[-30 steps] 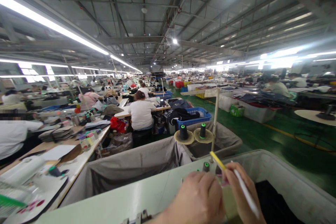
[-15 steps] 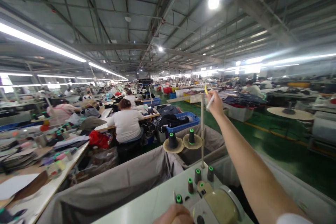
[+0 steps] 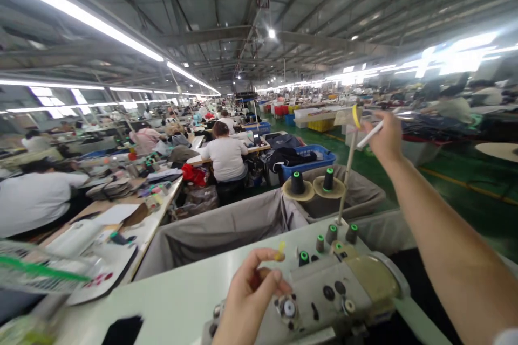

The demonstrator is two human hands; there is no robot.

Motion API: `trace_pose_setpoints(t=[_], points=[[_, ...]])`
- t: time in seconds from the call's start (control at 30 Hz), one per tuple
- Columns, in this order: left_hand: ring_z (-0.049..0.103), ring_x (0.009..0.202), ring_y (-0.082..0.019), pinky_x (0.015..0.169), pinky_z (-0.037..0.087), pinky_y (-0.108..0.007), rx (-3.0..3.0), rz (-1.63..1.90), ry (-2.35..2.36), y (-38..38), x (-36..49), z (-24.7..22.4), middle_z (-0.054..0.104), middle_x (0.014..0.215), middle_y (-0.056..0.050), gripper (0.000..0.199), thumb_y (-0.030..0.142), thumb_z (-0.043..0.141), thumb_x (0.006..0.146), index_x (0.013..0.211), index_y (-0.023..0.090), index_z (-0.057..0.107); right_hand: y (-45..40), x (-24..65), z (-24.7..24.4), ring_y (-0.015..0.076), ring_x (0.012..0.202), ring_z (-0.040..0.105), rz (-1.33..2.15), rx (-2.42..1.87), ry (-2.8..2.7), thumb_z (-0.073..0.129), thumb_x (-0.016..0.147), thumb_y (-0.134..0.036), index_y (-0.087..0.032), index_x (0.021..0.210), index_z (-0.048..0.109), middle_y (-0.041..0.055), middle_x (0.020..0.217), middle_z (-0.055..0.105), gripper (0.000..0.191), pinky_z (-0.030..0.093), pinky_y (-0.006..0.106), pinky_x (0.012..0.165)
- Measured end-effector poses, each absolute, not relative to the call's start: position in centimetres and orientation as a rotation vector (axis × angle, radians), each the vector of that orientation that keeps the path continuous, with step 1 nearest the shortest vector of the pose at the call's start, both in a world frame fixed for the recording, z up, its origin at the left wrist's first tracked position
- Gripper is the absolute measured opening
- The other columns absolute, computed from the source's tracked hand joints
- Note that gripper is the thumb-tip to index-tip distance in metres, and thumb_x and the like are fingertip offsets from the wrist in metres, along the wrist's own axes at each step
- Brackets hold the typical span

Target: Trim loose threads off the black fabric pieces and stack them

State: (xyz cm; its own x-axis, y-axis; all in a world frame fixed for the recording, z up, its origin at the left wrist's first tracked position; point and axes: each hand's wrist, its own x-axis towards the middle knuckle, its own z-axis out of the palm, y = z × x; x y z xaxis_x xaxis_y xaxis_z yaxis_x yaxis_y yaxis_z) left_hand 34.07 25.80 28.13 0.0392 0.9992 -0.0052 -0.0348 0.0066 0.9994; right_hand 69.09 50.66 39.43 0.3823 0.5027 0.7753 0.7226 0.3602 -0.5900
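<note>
My right hand is raised at the top of a thin upright pole, fingers closed round a slim white pen-like stick. At its fingertips, by the pole's top, is a curved yellow strip. My left hand hovers above the sewing machine, fingers curled. A small, blurred yellow strip is at its index fingertip; whether it is pinched or stuck there is unclear. Several dark thread cones with green tops stand behind the machine head.
Two more thread cones rest on round discs behind the table. Grey cloth bins adjoin the table's far side. A black cloth piece lies at front left. Co-workers sit ahead and at left. A blue basket holds dark fabric.
The view has tilted down and turned left. My left hand has risen into fuller view above the machine, showing a yellow strip at its fingertip. My right hand still holds the white stick by the pole.
</note>
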Motion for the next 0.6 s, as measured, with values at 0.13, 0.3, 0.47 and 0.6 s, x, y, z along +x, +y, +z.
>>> trace_pose_setpoints(t=[0.13, 0.3, 0.47, 0.6], points=[[0.063, 0.067, -0.011, 0.065, 0.048, -0.024, 0.967, 1.178, 1.018, 27.2, 33.2, 29.0, 0.069, 0.107, -0.008, 0.028, 0.034, 0.073, 0.079, 0.099, 0.017, 0.064, 43.3, 62.8, 36.4, 0.0197, 0.100, 0.068, -0.119, -1.038, -1.257, 0.063, 0.090, -0.042, -0.018, 0.107, 0.059, 0.0126, 0.107, 0.069, 0.029, 0.047, 0.038, 0.092], [0.061, 0.068, -0.010, 0.066, 0.047, -0.024, 0.943, 1.136, 0.895, 26.8, 31.3, 27.0, 0.067, 0.105, -0.005, 0.027, 0.031, 0.074, 0.079, 0.099, 0.019, 0.062, 31.7, 51.2, 28.3, 0.0212, 0.097, 0.069, 1.045, -0.847, -1.428, 0.076, 0.081, -0.040, -0.026, 0.110, 0.052, 0.0059, 0.108, 0.070, 0.041, 0.054, 0.039, 0.089], [0.060, 0.064, -0.012, 0.064, 0.045, -0.023, 0.967, 1.045, 0.805, 24.3, 28.4, 22.3, 0.065, 0.066, 0.001, 0.033, 0.039, 0.077, 0.080, 0.101, 0.019, 0.061, 25.2, 43.5, 21.0, 0.0156, 0.077, 0.065, 1.297, -0.816, -1.039, 0.075, 0.081, -0.041, -0.026, 0.101, 0.051, -0.0007, 0.090, 0.063, 0.034, 0.055, 0.027, 0.066], [0.063, 0.064, -0.014, 0.064, 0.046, -0.025, 0.918, 0.962, 0.758, 21.8, 26.5, 18.4, 0.065, 0.066, 0.000, 0.040, 0.042, 0.081, 0.076, 0.103, 0.021, 0.062, 22.0, 40.9, 17.1, 0.0131, 0.070, 0.061, 1.100, -0.899, -0.954, 0.071, 0.086, -0.034, -0.024, 0.092, 0.053, -0.0022, 0.080, 0.059, 0.022, 0.053, 0.024, 0.065]])
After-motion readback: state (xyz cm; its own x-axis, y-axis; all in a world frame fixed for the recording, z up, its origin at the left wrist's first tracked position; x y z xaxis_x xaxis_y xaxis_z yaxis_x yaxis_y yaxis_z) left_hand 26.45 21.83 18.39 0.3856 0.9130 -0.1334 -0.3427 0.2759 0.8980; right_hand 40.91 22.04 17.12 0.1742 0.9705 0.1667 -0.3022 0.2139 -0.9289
